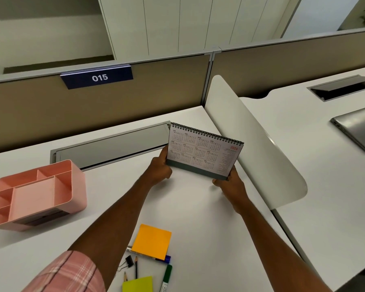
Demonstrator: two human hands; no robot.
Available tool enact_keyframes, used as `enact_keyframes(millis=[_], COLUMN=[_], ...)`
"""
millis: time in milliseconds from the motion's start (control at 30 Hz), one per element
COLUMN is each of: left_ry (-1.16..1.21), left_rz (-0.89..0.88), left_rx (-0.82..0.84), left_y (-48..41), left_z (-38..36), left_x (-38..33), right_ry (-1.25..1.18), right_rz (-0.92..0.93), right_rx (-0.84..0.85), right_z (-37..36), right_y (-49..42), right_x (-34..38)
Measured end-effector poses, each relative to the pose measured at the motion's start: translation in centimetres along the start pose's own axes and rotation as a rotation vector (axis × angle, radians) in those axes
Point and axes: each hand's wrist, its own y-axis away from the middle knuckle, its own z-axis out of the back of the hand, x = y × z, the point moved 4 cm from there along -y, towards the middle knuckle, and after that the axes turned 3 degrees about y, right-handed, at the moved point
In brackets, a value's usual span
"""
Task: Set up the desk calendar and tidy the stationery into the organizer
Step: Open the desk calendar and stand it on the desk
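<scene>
Both hands on the calendar point(204, 150), held up over the tabletop point(194, 207) mid-desk: left hand point(159, 170) grip pinching its lower left corner, right hand point(230, 184) pinching lower right. Pink organizer point(36, 194) sits far left. Sticky notes point(151, 241), pencils point(136, 267), markers point(166, 278) lie near edge.

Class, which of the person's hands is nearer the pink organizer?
Left. The left hand grips the calendar's lower-left corner, on the pink organizer's side; the right hand holds the far corner.
</scene>
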Motion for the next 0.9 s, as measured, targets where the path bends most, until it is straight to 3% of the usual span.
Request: enact_keyframes(millis=[333, 900], left_ry=[-0.062, 0.031], left_rz=[0.048, 0.048], left_rx=[-0.132, -0.11], left_y=[0.5, 0.7], left_z=[-0.7, -0.6], left_x=[0.2, 1.6], right_ry=[-0.106, -0.072], right_rz=[-0.018, -0.002], right_rx=[-0.006, -0.173], right_z=[-0.1, 0.8], right_y=[-0.4, 0.1], right_x=[0.2, -0.1])
